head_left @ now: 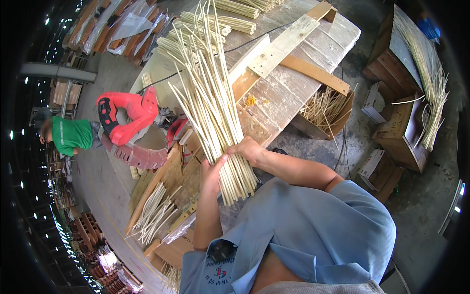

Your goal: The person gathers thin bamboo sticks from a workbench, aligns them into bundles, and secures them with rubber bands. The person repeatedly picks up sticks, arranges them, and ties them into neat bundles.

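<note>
In the head view, the bundle of pale sticks slants up from just in front of the blue shirt to over the tabletop, its far ends splayed. The left hand clasps its left side and the right hand its right, so each grip is closed around sticks, low on the bundle. With both hands close together near the lower ends, the long upper part probably wants a level, firm hold; even pressure from both palms should keep outer sticks from slipping. Care seems wise around the red power saw and black cable.
</note>
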Action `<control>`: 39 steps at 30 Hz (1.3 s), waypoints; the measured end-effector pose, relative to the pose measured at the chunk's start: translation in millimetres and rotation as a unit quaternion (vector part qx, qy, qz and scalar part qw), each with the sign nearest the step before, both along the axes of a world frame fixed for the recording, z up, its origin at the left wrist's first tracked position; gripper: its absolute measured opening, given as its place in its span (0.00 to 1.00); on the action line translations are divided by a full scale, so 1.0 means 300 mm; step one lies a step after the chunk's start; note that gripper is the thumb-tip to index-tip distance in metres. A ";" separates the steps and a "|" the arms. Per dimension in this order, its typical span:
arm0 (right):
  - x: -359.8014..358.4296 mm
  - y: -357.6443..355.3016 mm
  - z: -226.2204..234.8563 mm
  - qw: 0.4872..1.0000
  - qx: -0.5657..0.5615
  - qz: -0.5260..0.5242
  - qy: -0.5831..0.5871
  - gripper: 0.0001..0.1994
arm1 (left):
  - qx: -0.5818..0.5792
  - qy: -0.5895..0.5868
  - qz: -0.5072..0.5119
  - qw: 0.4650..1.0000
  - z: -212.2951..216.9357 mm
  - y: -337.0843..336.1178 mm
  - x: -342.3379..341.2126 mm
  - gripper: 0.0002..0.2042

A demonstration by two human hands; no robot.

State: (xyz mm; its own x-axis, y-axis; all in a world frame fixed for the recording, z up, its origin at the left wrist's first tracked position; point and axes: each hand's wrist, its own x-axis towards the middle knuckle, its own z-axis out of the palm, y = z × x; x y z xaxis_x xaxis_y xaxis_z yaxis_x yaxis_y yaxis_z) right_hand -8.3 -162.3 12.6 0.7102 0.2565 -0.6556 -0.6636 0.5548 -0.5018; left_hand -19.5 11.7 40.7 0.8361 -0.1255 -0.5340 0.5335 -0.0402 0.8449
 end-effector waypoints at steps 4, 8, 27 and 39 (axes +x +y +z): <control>-0.004 -0.044 -0.049 0.999 0.028 0.004 -0.021 0.15 | -0.012 0.050 0.015 0.999 0.022 0.035 -0.002 0.13; -0.001 -0.054 -0.070 0.997 0.071 0.024 -0.025 0.13 | -0.022 0.044 0.026 0.998 0.028 0.031 -0.002 0.13; -0.007 -0.036 -0.064 0.991 0.126 0.006 -0.054 0.20 | 0.079 -0.044 0.000 0.996 -0.014 0.007 0.016 0.20; 0.003 -0.037 -0.078 0.987 0.140 0.041 -0.065 0.19 | -0.025 0.010 0.021 0.999 -0.012 0.041 -0.001 0.16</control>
State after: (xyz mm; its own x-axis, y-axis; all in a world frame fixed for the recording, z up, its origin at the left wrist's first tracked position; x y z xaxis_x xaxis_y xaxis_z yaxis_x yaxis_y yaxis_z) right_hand -7.4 -173.5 -10.8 0.7532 0.4749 -0.4552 -0.6519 0.6315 -0.4198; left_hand -19.7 24.0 37.0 0.8309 -0.1179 -0.5437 0.5498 0.0242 0.8350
